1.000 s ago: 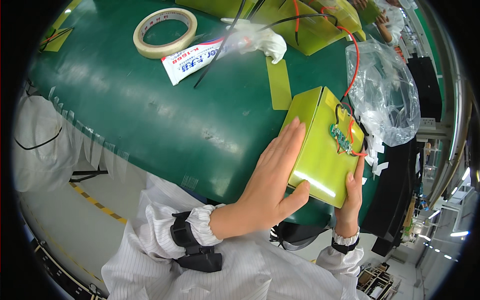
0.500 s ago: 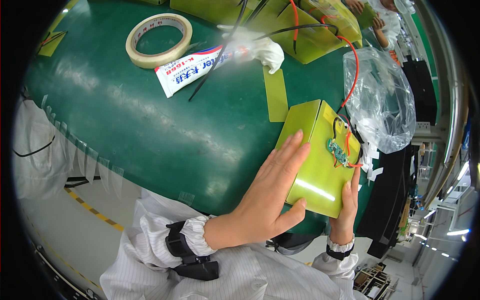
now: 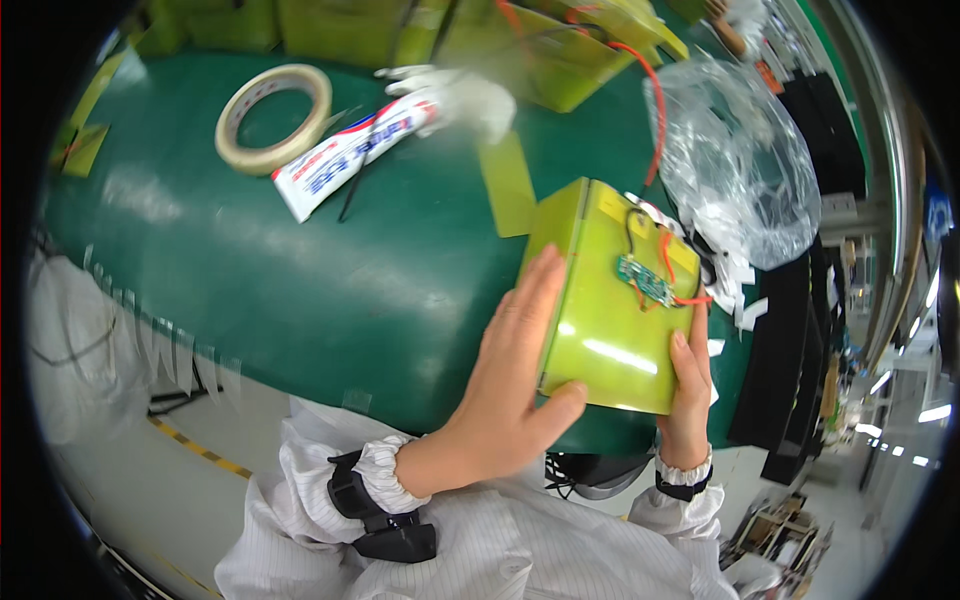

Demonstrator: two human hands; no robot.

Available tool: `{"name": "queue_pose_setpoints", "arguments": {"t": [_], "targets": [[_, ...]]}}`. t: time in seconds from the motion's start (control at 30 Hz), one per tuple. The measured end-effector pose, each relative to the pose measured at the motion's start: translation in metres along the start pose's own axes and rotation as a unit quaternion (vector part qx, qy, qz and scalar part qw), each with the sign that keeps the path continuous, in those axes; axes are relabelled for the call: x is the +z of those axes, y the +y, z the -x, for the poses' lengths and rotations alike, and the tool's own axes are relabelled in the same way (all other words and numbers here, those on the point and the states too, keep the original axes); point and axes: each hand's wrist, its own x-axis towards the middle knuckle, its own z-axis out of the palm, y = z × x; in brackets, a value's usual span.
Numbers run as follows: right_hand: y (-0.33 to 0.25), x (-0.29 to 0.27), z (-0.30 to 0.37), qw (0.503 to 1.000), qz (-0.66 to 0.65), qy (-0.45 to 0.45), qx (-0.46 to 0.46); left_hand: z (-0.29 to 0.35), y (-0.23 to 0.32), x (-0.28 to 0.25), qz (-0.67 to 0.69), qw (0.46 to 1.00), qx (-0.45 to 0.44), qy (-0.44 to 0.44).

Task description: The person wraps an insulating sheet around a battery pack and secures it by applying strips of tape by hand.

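Two hands brace a yellow-green box (image 3: 610,345) at the near right of the desk (image 3: 300,290).
The left hand (image 3: 500,370) lies nearly flat along its left side, thumb spread; the right hand (image 3: 688,390) curls around the opposite edge, some fingers hidden. Holding from the sides seems to steady the box and keep the small green circuit board (image 3: 644,281) untouched. Beyond, a red wire (image 3: 659,120) and clear plastic bag (image 3: 740,150) crowd the right; a tape roll (image 3: 255,160) and white tube (image 3: 340,165) lie farther left.
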Motion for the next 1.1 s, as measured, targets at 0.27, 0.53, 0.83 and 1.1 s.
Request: {"name": "queue_pose_setpoints", "arguments": {"t": [0.27, 0.53, 0.83, 1.1], "targets": [[0.012, -0.003, -0.007, 0.995, -0.08, -0.053, -0.021, -0.005, 0.022, 0.008, 0.062, 0.99, -0.118, 0.036], [0.032, -0.027, -0.009, 0.971, -0.171, -0.153, -0.061, -0.003, 0.024, 0.026, 0.011, 0.983, -0.158, 0.092], [0.039, -0.029, -0.015, 0.977, -0.066, -0.123, -0.159, -0.006, 0.019, 0.028, 0.039, 0.983, -0.138, 0.113], [0.019, -0.032, -0.004, 0.985, -0.111, -0.128, -0.015, -0.004, 0.018, 0.025, 0.018, 0.984, -0.134, 0.116]]}}
